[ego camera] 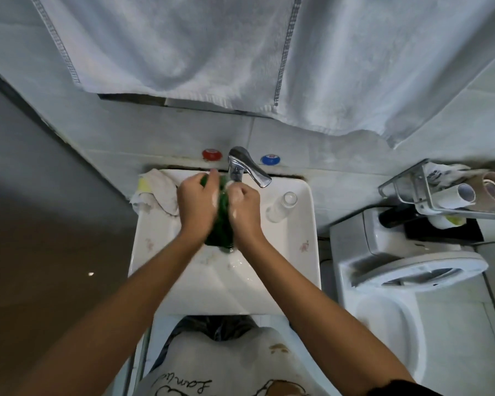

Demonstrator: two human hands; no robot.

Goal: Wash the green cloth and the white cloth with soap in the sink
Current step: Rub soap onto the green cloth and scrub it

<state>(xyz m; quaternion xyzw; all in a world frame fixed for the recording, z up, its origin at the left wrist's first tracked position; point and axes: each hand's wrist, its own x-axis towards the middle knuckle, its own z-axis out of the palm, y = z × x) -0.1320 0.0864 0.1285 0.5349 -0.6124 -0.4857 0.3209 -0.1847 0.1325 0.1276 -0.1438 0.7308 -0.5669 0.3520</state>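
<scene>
- Hands first: your left hand (196, 202) and right hand (245, 205) both squeeze the green cloth (220, 224), fingers curled tight round it, over the sink (303, 224) bowl, just under the tap (247, 167).
- Soap foam shows on your fingers, so the cloth could slip out and splash.
- The white cloth (157, 192) lies on the sink's back left rim; I think a bump from your elbow could knock it off.
- The bottle (280, 207) by your right hand could tip too.

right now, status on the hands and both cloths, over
Left hand and right hand both grip green cloth, soapy, over sink. White cloth waits on sink's back left corner. Nothing in the way.
</scene>
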